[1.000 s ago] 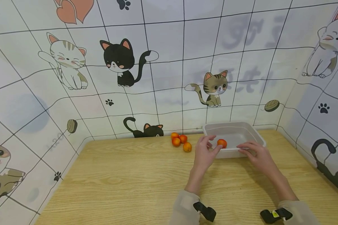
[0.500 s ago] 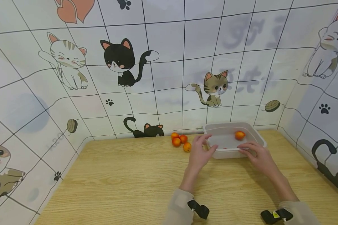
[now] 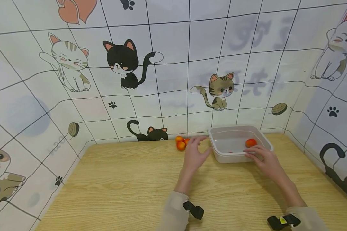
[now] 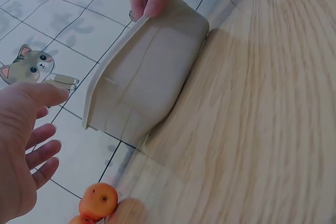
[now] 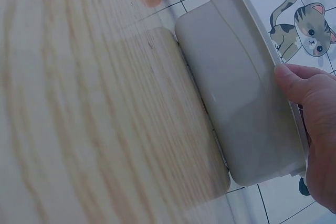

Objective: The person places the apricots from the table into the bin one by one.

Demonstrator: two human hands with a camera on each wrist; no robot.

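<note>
My right hand [image 3: 264, 160] grips the front rim of a light grey plastic box [image 3: 234, 158], thumb outside and fingers over the edge, as the right wrist view also shows. Inside the box, a small orange-red fruit [image 3: 251, 142] lies near those fingers. A sliver of red shows just behind the front rim. My left hand [image 3: 194, 156] is left of the box, fingers spread and holding nothing. Beyond it sits a group of small orange-red fruits [image 3: 181, 146], partly hidden by the hand. The left wrist view shows one fruit [image 4: 100, 201] below the open fingers.
The box stands at the back right of a light wood-grain table [image 3: 118, 186], close to the wall [image 3: 167, 80]. That wall is covered with a grid pattern and cartoon cats. Both wrists carry black camera mounts [image 3: 193, 210] over beige sleeves.
My left hand let go of a fruit over the box and moved left toward the group. The fruit rolled to the box's right side. My right hand stayed on the rim.
</note>
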